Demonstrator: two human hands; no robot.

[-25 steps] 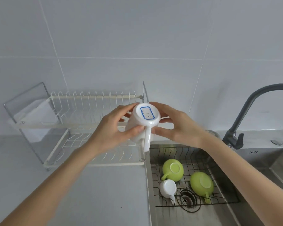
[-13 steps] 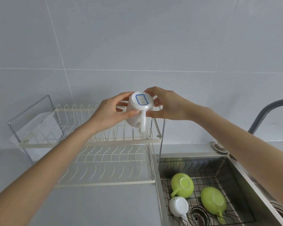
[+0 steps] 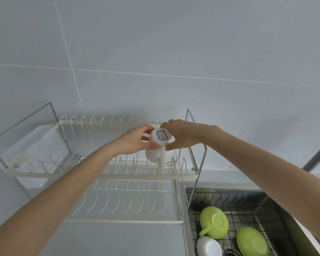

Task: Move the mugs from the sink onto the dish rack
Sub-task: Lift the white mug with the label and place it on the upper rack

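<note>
White mug (image 3: 158, 147) inverted, base with blue-bordered label up, handle toward camera and hanging down. Held over right end of upper tier of dish rack (image 3: 100, 175), low among the tines; contact with the wires not resolvable from this angle. Left hand (image 3: 135, 139) closed on left side of mug near the base, thumb in front; right hand (image 3: 181, 134) closed on right side, fingers curled over the base edge — a two-handed hold, both grips snug on the mug. Step in hand, by judgement: placement of first mug, final lowering onto upper tier. Next move calls for seating the rim flat between tines, handle clear of the wires, then release of both hands only once mug sits steady. Lower tier of rack bare. Remaining in sink (image 3: 284, 204), on wire grid: green mug (image 3: 213, 222) upside down with handle to lower left, second green mug (image 3: 252, 241) upside down nearer the right wall, small white mug (image 3: 209, 246) at bottom edge, partly cut off. Three mugs yet to transfer — task early.
</note>
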